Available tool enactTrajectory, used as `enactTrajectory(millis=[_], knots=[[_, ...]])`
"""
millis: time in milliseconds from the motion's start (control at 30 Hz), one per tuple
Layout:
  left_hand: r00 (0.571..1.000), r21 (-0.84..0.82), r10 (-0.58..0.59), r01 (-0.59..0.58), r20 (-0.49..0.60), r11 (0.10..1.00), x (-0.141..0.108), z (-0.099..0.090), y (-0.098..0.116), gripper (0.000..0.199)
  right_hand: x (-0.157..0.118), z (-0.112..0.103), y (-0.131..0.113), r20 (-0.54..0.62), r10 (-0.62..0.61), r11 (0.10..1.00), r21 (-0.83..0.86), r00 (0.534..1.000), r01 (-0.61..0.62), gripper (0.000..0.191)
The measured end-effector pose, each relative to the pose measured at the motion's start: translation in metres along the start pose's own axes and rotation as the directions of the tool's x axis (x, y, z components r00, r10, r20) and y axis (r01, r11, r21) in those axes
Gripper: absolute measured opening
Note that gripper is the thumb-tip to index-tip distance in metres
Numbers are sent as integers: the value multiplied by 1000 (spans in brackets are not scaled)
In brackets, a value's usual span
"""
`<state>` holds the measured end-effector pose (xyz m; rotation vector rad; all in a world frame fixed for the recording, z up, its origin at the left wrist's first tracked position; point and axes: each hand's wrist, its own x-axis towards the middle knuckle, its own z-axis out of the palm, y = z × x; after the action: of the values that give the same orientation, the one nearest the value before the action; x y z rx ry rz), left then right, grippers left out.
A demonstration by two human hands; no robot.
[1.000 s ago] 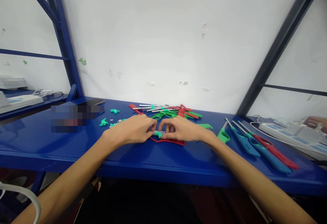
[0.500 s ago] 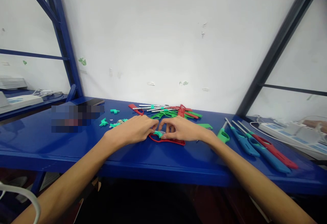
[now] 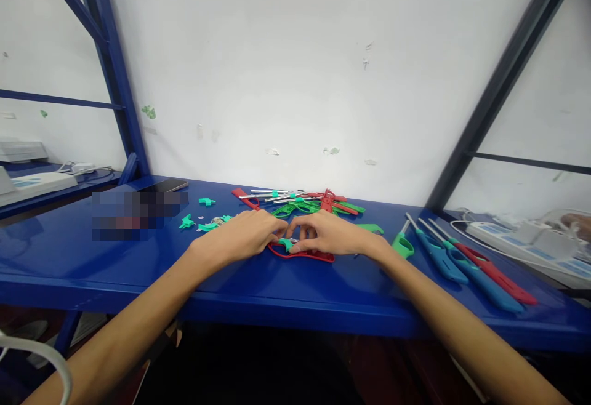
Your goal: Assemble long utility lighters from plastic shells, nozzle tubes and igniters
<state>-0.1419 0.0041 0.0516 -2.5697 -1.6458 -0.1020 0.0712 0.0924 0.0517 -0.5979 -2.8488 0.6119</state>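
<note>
In front of me a red lighter casing half (image 3: pixel 302 256) lies on the blue table, with a small green plastic trigger (image 3: pixel 287 244) set in it. My left hand (image 3: pixel 247 232) has its fingers bent and closed at the casing's left end; its thumb is mostly hidden. My right hand (image 3: pixel 325 232) curls over the casing from the other side, thumb and fingers pinched at the trigger's right side. Thin silvery metal shows beside the right thumb. Most of the casing's inside is hidden by the hands.
Behind my hands lies a pile of red and green casings (image 3: pixel 327 200) and metal lighter tubes (image 3: pixel 258 192). Green triggers (image 3: pixel 186 221) are scattered at left. Several assembled lighters (image 3: pixel 484 272) rest at right. A phone (image 3: pixel 173 185) lies back left; blue posts (image 3: pixel 122 72) rise beside the table.
My left fingertips have shifted slightly off the green trigger, which sits a touch lower. My right hand stays nearly where it was.
</note>
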Motion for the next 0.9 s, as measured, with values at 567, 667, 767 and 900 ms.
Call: enactTrajectory(millis=[567,667,767,900], knots=[[998,-15,62,-61,11,998,0,2,0,18,-1,-4,6,75,-42,997,69,996,37,40],[997,-3,73,-73,3,997,0,3,2,18,-1,-4,6,76,-41,996,77,996,35,40],[997,3,73,-73,1,997,0,2,3,19,-3,-6,5,92,-36,995,95,995,27,38],[998,-5,65,-65,-3,998,0,2,4,19,-6,-9,3,105,-21,993,118,994,9,30]])
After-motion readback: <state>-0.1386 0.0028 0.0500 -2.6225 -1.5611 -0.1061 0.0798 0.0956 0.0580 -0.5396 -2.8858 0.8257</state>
